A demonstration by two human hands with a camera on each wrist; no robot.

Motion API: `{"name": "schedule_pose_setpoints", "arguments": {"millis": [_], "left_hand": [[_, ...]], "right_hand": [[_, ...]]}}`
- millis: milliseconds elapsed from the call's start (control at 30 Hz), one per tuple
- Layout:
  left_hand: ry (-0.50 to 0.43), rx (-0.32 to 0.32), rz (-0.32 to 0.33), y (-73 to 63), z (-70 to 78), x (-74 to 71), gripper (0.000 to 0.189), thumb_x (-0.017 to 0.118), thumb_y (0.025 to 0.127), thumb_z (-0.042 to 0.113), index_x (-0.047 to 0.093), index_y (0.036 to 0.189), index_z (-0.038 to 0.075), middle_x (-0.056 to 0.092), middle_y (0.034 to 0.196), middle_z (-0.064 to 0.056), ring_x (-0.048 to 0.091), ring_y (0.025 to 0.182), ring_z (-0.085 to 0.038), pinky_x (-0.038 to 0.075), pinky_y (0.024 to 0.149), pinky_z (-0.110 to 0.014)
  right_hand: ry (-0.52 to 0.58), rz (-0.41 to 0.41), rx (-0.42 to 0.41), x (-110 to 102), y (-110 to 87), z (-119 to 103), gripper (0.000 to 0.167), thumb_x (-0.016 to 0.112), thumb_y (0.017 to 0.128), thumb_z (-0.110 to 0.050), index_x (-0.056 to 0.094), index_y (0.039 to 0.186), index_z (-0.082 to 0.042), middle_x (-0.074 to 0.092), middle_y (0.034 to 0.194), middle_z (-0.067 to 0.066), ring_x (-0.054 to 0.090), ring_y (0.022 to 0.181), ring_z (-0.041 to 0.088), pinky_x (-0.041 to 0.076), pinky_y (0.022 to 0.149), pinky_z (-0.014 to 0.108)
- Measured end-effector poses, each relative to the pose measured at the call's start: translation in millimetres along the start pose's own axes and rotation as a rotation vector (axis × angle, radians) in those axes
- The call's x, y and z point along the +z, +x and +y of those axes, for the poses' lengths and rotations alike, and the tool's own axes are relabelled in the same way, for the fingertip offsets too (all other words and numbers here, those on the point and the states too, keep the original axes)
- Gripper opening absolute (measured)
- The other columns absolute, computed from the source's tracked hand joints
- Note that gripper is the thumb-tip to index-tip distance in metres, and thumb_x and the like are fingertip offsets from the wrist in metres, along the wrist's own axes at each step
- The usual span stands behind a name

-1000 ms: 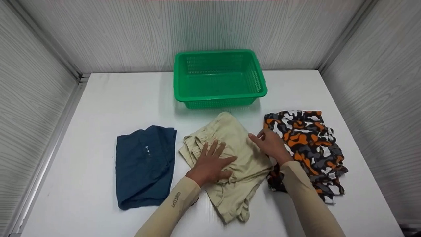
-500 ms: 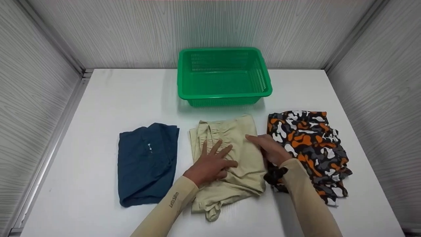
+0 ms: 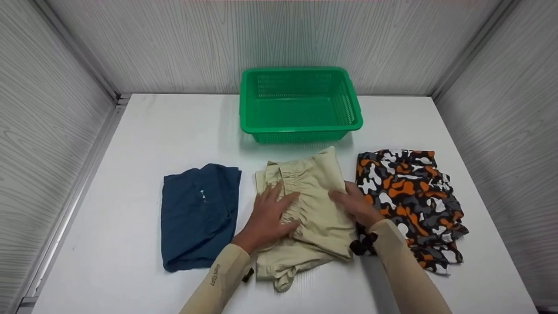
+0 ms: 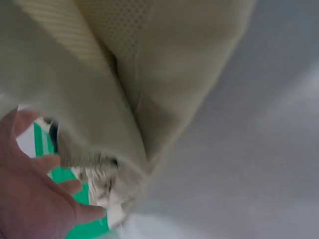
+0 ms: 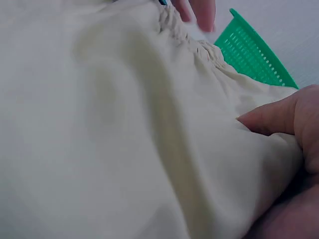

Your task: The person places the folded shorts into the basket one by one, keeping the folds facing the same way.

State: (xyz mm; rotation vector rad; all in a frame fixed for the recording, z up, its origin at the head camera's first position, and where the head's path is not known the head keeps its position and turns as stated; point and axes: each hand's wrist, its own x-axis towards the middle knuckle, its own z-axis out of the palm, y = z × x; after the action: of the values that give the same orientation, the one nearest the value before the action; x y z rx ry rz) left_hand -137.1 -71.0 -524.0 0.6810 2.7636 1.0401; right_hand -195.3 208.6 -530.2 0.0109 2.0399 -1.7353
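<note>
Folded beige shorts (image 3: 320, 218) with a gathered waistband lie in the middle of the table. My left hand (image 3: 266, 218) is at their left side over the gathers, fingers spread; in the left wrist view that hand (image 4: 35, 194) shows straight, parted fingers beside hanging beige cloth. My right hand (image 3: 357, 205) pinches the right edge of the shorts, thumb on top and fingers underneath. The right wrist view shows the thumb (image 5: 271, 117) pressing into the beige cloth (image 5: 99, 149). The upper right corner of the shorts rises slightly.
Behind the shorts stands a green plastic basket (image 3: 301, 130) with nothing in it. Folded dark blue cloth (image 3: 196, 222) lies on the left, and an orange, black and white patterned garment (image 3: 405, 196) on the right, close to my right forearm. Panel walls (image 3: 183, 48) enclose the white table (image 3: 109, 209).
The beige shorts have turned from slanted to nearly straight. My left hand has slid left towards their edge, and my right hand now pinches the right edge, lifting the far corner a little.
</note>
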Motion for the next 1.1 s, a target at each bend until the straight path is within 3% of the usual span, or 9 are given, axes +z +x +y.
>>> {"name": "schedule_pose_setpoints", "arguments": {"millis": [133, 300, 500, 600, 700, 800, 900, 967, 1100], "left_hand": [[-0.22, -0.217, 0.05, -9.0, -2.9, -6.6, 0.081, 0.069, 0.091, 0.047, 0.036, 0.158, 0.014, 0.018, 0.163, -0.026, 0.015, 0.148, -0.052, 0.021, 0.111, -0.071], [-0.577, -0.487, 0.124, -1.0, -2.2, -14.7, 0.083, 0.07, 0.094, 0.038, 0.026, 0.159, 0.01, 0.032, 0.156, -0.028, 0.034, 0.142, -0.047, 0.035, 0.107, -0.062], [-0.879, -0.687, 0.127, 14.8, -10.0, -21.0, 0.088, 0.073, 0.093, 0.032, 0.02, 0.156, -0.001, 0.047, 0.137, -0.027, 0.054, 0.118, -0.035, 0.04, 0.102, -0.05], [-0.909, -0.69, 0.078, 19.5, -13.9, -22.0, 0.059, 0.075, 0.091, 0.034, 0.049, 0.128, -0.004, 0.052, 0.095, -0.011, 0.049, 0.085, -0.023, 0.039, 0.087, -0.042], [-0.919, -0.619, 0.031, 21.2, -14.4, -22.0, 0.041, 0.078, 0.089, 0.032, 0.055, 0.106, 0.003, 0.046, 0.081, -0.004, 0.046, 0.077, -0.02, 0.038, 0.083, -0.04], [-0.905, -0.581, -0.006, 19.5, -12.0, -19.7, 0.067, 0.083, 0.084, 0.034, 0.052, 0.133, 0.0, 0.058, 0.125, -0.015, 0.054, 0.119, -0.028, 0.041, 0.103, -0.044], [-0.896, -0.561, -0.04, 17.9, -9.0, -15.8, 0.115, 0.086, 0.08, 0.036, 0.012, 0.163, 0.005, 0.019, 0.165, -0.018, 0.019, 0.152, -0.034, 0.025, 0.118, -0.051], [-0.878, -0.532, -0.053, 17.9, -7.4, -12.7, 0.128, 0.088, 0.078, 0.036, -0.005, 0.163, 0.01, -0.001, 0.169, -0.014, 0.002, 0.154, -0.031, 0.017, 0.121, -0.05], [-0.838, -0.444, -0.069, 18.5, -9.0, -5.2, 0.132, 0.087, 0.08, 0.031, -0.017, 0.161, 0.015, -0.013, 0.168, -0.01, -0.008, 0.154, -0.026, 0.009, 0.123, -0.048]], "right_hand": [[0.043, 0.035, -0.012, -7, -2.7, 6, 0.043, 0.06, 0.102, -0.017, 0.052, 0.139, 0.003, 0.062, 0.115, 0.014, 0.062, 0.099, 0.024, 0.051, 0.087, 0.036], [0.087, 0.046, -0.046, -8, -2.8, 7, 0.044, 0.063, 0.101, -0.017, 0.053, 0.138, 0.005, 0.064, 0.115, 0.013, 0.063, 0.101, 0.023, 0.052, 0.087, 0.035], [0.16, 0.058, 0.01, -7, -1.9, 10, 0.044, 0.064, 0.101, -0.018, 0.054, 0.138, 0.002, 0.065, 0.114, 0.009, 0.064, 0.101, 0.022, 0.052, 0.088, 0.035], [0.203, 0.069, 0.066, -7, -1.7, 13, 0.044, 0.065, 0.1, -0.02, 0.054, 0.138, -0.001, 0.065, 0.114, 0.008, 0.064, 0.102, 0.022, 0.052, 0.088, 0.035], [0.244, 0.062, 0.111, -6, -1.2, 16, 0.047, 0.066, 0.1, -0.022, 0.051, 0.14, -0.003, 0.063, 0.12, 0.009, 0.062, 0.107, 0.024, 0.05, 0.092, 0.037], [0.266, 0.062, 0.15, -4, -1.2, 16, 0.049, 0.068, 0.099, -0.024, 0.051, 0.141, -0.006, 0.061, 0.124, 0.009, 0.061, 0.11, 0.024, 0.049, 0.094, 0.038], [0.263, 0.063, 0.159, -4, -2.1, 14, 0.05, 0.069, 0.098, -0.023, 0.05, 0.141, -0.007, 0.061, 0.125, 0.01, 0.061, 0.109, 0.024, 0.049, 0.093, 0.038], [0.257, 0.053, 0.162, -4, -3.0, 14, 0.055, 0.071, 0.096, -0.021, 0.047, 0.143, -0.007, 0.06, 0.126, 0.011, 0.061, 0.109, 0.025, 0.05, 0.092, 0.038], [0.239, -0.002, 0.203, -5, -8.8, 17, 0.07, 0.077, 0.088, -0.015, 0.041, 0.147, -0.013, 0.058, 0.13, 0.015, 0.062, 0.111, 0.028, 0.051, 0.093, 0.041]]}}
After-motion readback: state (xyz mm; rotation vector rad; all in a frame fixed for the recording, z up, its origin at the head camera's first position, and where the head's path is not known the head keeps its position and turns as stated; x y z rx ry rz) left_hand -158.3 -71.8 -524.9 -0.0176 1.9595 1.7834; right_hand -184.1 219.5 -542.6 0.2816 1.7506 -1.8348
